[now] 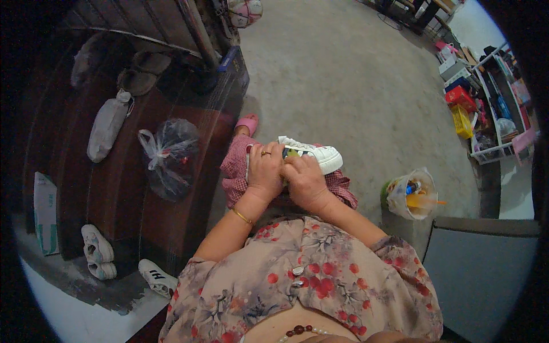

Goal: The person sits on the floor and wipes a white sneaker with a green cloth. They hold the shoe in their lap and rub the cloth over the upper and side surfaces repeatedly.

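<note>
A white sneaker with dark side stripes lies across my lap, its toe pointing right. My left hand, wearing a ring, grips the heel end of the shoe. Close against it, my right hand has its fingers bent on the near side of the shoe's middle. A small yellow-green thing shows between the hands at the shoe; what it is I cannot tell. Red checked cloth covers my legs beneath the shoe.
Dark steps on the left hold a tied clear plastic bag, a grey drawstring bag and several shoes. A lined waste bin stands at the right. Beyond it is a white shelf rack with boxes; a grey surface is nearer.
</note>
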`<move>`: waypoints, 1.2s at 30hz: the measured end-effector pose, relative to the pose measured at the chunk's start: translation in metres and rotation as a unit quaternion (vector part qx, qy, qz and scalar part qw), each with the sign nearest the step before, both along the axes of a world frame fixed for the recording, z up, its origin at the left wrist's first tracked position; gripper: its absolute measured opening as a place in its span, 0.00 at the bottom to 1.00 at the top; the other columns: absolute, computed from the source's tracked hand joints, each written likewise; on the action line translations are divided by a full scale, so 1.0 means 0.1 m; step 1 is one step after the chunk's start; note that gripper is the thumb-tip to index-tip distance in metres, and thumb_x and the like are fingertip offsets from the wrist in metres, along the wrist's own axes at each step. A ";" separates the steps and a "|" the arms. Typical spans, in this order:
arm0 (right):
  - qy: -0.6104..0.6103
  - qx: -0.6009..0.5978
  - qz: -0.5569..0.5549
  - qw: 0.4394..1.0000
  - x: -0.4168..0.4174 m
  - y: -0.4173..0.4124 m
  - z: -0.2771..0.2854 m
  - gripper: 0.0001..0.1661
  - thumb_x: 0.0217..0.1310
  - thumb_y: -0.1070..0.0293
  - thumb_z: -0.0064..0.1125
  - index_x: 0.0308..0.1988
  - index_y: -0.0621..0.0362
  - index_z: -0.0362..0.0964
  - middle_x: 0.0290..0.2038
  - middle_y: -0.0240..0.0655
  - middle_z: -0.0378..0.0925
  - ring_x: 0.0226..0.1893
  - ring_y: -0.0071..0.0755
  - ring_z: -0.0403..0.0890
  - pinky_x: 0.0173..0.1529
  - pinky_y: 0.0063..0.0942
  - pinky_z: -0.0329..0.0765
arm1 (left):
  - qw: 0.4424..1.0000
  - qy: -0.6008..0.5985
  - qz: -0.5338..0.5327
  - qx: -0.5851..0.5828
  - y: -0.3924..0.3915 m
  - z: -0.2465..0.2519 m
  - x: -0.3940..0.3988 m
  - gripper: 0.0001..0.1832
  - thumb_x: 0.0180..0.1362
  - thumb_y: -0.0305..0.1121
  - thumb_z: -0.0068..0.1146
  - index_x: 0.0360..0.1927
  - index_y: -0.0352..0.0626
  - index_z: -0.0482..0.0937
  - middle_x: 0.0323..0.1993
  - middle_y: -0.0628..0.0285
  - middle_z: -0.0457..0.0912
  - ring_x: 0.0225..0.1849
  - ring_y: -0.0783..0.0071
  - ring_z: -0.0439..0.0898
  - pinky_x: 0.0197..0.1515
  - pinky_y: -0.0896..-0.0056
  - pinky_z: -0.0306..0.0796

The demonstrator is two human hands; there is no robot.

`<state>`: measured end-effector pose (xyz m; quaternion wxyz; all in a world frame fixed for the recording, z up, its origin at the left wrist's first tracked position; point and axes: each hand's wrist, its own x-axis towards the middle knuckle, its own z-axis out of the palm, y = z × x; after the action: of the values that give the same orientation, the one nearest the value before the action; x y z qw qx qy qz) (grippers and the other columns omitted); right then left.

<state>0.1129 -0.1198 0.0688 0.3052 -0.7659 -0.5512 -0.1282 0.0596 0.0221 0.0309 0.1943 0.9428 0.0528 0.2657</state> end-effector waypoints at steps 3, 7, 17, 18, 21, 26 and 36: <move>-0.046 -0.035 -0.063 0.996 0.25 -0.23 -0.02 0.09 0.45 0.76 0.55 0.31 0.54 0.70 0.37 0.37 0.76 0.35 0.46 0.75 0.40 0.42 0.69 | 1.000 0.010 0.007 0.014 -0.06 0.09 0.01 0.15 0.52 0.29 0.54 0.45 0.39 0.75 0.45 0.54 0.78 0.49 0.54 0.76 0.59 0.50 0.62; -0.032 -0.034 -0.204 0.978 0.68 -0.64 -0.10 0.07 0.45 0.73 0.56 0.30 0.53 0.70 0.31 0.38 0.73 0.34 0.49 0.74 0.39 0.44 0.69 | 1.000 0.018 0.000 0.005 -0.07 0.15 0.00 0.19 0.51 0.25 0.53 0.49 0.38 0.74 0.46 0.53 0.80 0.50 0.52 0.76 0.58 0.51 0.62; -0.009 0.018 -0.003 1.000 0.07 -0.12 -0.03 0.09 0.45 0.75 0.56 0.32 0.54 0.69 0.35 0.40 0.73 0.34 0.50 0.74 0.39 0.44 0.69 | 0.999 0.037 0.026 0.020 -0.03 0.04 0.05 0.14 0.52 0.29 0.54 0.44 0.41 0.76 0.45 0.55 0.80 0.50 0.55 0.77 0.61 0.50 0.61; -0.020 0.015 0.001 1.000 0.05 -0.11 -0.03 0.09 0.46 0.74 0.56 0.32 0.54 0.69 0.34 0.39 0.73 0.34 0.50 0.74 0.39 0.45 0.69 | 0.999 0.038 0.028 0.019 -0.03 0.06 0.05 0.14 0.53 0.31 0.54 0.43 0.41 0.76 0.45 0.55 0.80 0.50 0.55 0.77 0.62 0.50 0.61; -0.034 0.005 -0.072 0.997 0.30 -0.37 -0.01 0.09 0.45 0.74 0.56 0.33 0.54 0.69 0.36 0.39 0.73 0.36 0.50 0.74 0.40 0.45 0.69 | 0.995 0.076 0.046 0.055 -0.04 0.16 0.05 0.13 0.54 0.31 0.53 0.43 0.42 0.76 0.46 0.56 0.81 0.51 0.56 0.77 0.63 0.45 0.59; -0.001 -0.018 -0.199 0.980 0.58 -0.66 0.00 0.12 0.43 0.77 0.57 0.32 0.54 0.69 0.37 0.40 0.74 0.37 0.51 0.74 0.41 0.45 0.70 | 0.997 0.052 0.046 0.030 -0.05 0.06 0.07 0.13 0.55 0.31 0.52 0.44 0.43 0.77 0.45 0.57 0.82 0.52 0.58 0.78 0.63 0.44 0.59; -0.021 0.006 -0.001 1.000 0.02 -0.03 0.00 0.07 0.49 0.72 0.54 0.34 0.54 0.69 0.40 0.39 0.75 0.38 0.46 0.74 0.42 0.43 0.70 | 0.997 0.062 0.044 0.026 0.02 0.00 0.05 0.14 0.56 0.32 0.51 0.46 0.43 0.78 0.44 0.58 0.81 0.50 0.57 0.78 0.64 0.44 0.59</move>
<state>0.1153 -0.1231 0.0687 0.2978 -0.7621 -0.5557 -0.1475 0.0647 0.0242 0.0305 0.1546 0.9590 0.0995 0.2159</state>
